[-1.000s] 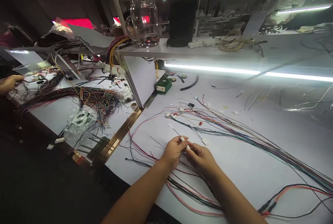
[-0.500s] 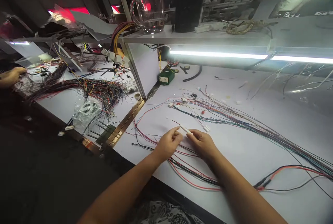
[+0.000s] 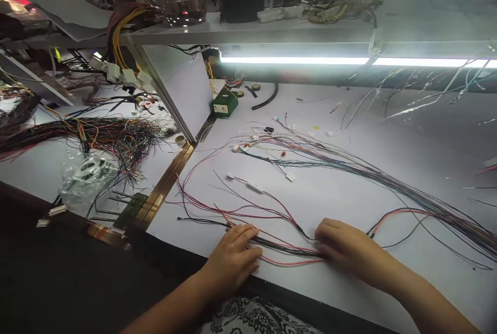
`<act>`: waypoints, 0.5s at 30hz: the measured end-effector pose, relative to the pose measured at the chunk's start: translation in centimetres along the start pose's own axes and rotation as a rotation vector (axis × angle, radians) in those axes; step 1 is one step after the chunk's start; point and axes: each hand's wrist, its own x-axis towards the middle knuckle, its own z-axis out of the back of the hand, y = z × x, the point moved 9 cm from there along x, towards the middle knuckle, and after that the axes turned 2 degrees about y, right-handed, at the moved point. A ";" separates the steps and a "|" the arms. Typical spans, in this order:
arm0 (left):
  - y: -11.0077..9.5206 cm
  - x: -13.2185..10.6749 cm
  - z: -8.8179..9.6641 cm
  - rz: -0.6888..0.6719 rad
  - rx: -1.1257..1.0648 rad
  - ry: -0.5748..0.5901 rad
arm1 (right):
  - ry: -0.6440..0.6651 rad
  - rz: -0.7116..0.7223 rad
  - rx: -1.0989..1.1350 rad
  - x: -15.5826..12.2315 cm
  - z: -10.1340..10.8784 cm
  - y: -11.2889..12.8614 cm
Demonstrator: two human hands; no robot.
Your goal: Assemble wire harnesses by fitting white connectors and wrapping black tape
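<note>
My left hand (image 3: 234, 259) lies palm down near the table's front edge, fingers stretched over the ends of black and red wires. My right hand (image 3: 345, 248) is curled down over the same wire bundle (image 3: 287, 247) farther right, its fingertips blurred and partly hidden. A thinner group of dark red wires (image 3: 277, 202) runs leftward from beside the right fingers. On one of these wires is a white tube-like piece (image 3: 254, 187), with a small pale connector (image 3: 230, 176) at its end. Both lie on the table, apart from my hands.
A long multicoloured wire harness (image 3: 365, 168) crosses the table behind my hands, with small connectors at its left end. A green box (image 3: 225, 103) stands by the divider (image 3: 171, 83). Tangled wires (image 3: 128, 137) and a bagged spool (image 3: 91, 171) lie left. A lit tube (image 3: 295, 60) hangs under the shelf.
My hands held the white piece raised between them; now it lies on the table. Both hands have come down onto the wires, the right one moving right. The view has shifted right.
</note>
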 end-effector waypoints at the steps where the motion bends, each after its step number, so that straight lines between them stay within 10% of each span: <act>1: 0.1 0.0 0.0 -0.012 0.028 -0.012 | 0.002 0.006 -0.017 -0.9 -0.3 -0.4; 6: -1.1 0.9 0.4 -0.117 0.149 -0.073 | -0.082 0.049 -0.058 -3.7 -0.7 0.0; 15: -7.3 3.5 4.4 -0.411 0.359 -0.188 | 0.054 0.121 0.317 0.0 -1.6 10.1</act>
